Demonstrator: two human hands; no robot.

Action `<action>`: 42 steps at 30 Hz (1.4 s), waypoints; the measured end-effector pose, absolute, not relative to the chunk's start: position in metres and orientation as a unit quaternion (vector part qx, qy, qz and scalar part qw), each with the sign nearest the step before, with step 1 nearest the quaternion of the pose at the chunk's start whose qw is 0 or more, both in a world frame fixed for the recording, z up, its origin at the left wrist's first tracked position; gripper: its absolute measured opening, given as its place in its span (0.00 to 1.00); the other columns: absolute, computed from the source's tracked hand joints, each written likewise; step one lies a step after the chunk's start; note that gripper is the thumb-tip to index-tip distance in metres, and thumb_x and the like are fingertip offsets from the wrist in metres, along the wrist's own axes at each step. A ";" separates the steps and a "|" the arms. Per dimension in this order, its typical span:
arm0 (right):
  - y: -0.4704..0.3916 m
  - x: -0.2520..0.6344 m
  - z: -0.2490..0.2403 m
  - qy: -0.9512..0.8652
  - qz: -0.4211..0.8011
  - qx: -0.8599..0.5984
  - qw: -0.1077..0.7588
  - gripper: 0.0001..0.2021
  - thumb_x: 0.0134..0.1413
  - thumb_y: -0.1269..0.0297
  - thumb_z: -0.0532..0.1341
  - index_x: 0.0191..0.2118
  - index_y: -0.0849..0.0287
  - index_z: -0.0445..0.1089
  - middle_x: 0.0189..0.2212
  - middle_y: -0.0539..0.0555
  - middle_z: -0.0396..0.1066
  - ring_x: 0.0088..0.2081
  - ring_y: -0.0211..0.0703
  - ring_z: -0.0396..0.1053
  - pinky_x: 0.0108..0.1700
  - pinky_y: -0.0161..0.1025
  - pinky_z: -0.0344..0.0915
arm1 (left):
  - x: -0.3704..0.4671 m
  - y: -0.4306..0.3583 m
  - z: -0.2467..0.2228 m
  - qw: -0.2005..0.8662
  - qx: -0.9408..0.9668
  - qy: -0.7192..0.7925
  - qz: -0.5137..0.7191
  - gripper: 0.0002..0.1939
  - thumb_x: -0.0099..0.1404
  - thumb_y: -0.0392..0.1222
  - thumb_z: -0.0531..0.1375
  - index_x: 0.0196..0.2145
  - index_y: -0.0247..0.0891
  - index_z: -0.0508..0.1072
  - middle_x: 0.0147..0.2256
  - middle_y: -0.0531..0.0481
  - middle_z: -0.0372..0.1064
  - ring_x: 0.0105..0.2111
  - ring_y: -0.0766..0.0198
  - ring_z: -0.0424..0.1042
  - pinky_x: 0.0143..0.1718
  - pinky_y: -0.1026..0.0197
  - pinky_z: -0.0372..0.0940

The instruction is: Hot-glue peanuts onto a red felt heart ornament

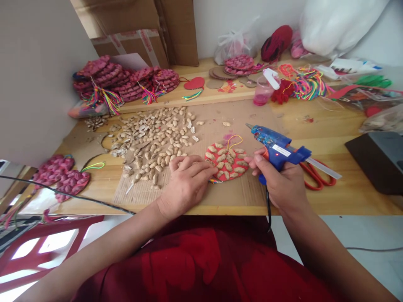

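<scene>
My right hand (283,180) is wrapped round the handle of a blue glue gun (273,144), its nozzle pointing up and left above the cardboard. A clear glue stick (324,167) sticks out of the gun's back. Between my hands lies a round red disc (232,171) with peanuts in their shells set across its face and a yellow cord loop (235,141) at its top. My left hand (189,180) lies palm down with bent fingers, the fingertips closed at the disc's left edge. Its thumb and palm side are hidden.
Loose peanuts (160,134) spread over the cardboard (214,115) to the left. Red-handled scissors (317,180) lie behind my right hand. Pink stacked discs (126,82), a plastic cup (262,93) and coloured threads (310,84) stand along the back. A black cable (94,201) crosses the left front.
</scene>
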State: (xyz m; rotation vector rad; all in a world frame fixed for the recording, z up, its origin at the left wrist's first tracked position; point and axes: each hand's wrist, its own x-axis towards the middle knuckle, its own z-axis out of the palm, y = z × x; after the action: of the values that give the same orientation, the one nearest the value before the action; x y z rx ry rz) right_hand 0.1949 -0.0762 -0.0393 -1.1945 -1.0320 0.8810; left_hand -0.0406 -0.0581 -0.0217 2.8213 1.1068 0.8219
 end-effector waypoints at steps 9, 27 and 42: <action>-0.078 0.195 -0.041 -0.471 0.364 -0.532 0.602 0.07 0.59 0.59 0.68 0.39 0.55 0.73 0.31 0.52 0.72 0.34 0.50 0.75 0.29 0.39 0.74 | -0.038 -0.045 -0.020 -0.008 0.897 0.366 0.248 0.09 0.71 0.40 0.59 0.44 0.46 0.78 0.46 0.50 0.78 0.52 0.56 0.67 0.54 0.46 0.51; -0.080 0.193 -0.041 -0.509 0.336 -0.536 0.584 0.06 0.59 0.62 0.67 0.39 0.58 0.74 0.32 0.53 0.74 0.33 0.48 0.76 0.27 0.35 0.75 | -0.005 -0.048 0.000 0.010 0.915 0.369 0.161 0.09 0.70 0.42 0.58 0.34 0.39 0.77 0.35 0.48 0.73 0.43 0.55 0.64 0.47 0.49 0.52; -0.081 0.193 -0.037 -0.505 0.340 -0.531 0.589 0.07 0.61 0.61 0.67 0.39 0.58 0.73 0.33 0.53 0.73 0.33 0.47 0.75 0.29 0.35 0.74 | -0.006 -0.047 0.008 0.226 0.856 0.403 0.231 0.04 0.62 0.40 0.64 0.30 0.39 0.77 0.32 0.50 0.74 0.40 0.59 0.67 0.48 0.52 0.54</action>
State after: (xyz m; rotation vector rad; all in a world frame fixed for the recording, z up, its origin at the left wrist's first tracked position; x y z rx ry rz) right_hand 0.1933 -0.0813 -0.0367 -1.2371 -1.1760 0.7906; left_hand -0.0060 -0.0469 0.0082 2.3601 1.1107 0.6356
